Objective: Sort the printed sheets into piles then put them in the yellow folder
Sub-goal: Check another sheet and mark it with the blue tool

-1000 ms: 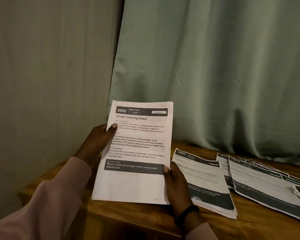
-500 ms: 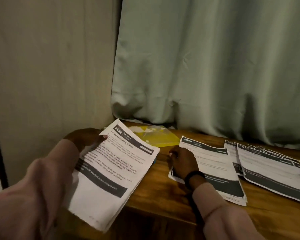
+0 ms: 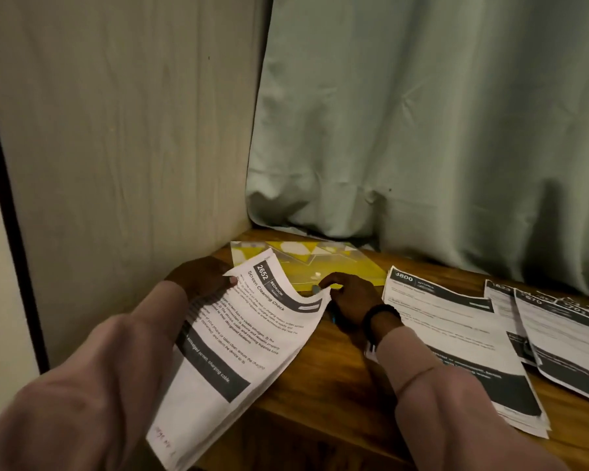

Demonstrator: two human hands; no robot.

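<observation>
My left hand grips the upper left edge of a stack of printed sheets headed "2652 Screen Cleaning Check", tilted over the table's left end. The yellow folder lies flat in the back corner by the curtain, partly hidden by that stack. My right hand rests at the folder's near edge with its fingers curled onto that edge. Right of it lies a pile topped by a sheet marked "3800", and further piles overlap at the far right.
A wooden table carries everything, its front edge close to me. A pale wall closes the left side and a green curtain hangs behind. A small blue object shows under my right hand.
The 2652 stack came down from upright in both hands to a tilt in my left hand alone. My right hand let go, passed the 3800 pile, and reached the folder's edge.
</observation>
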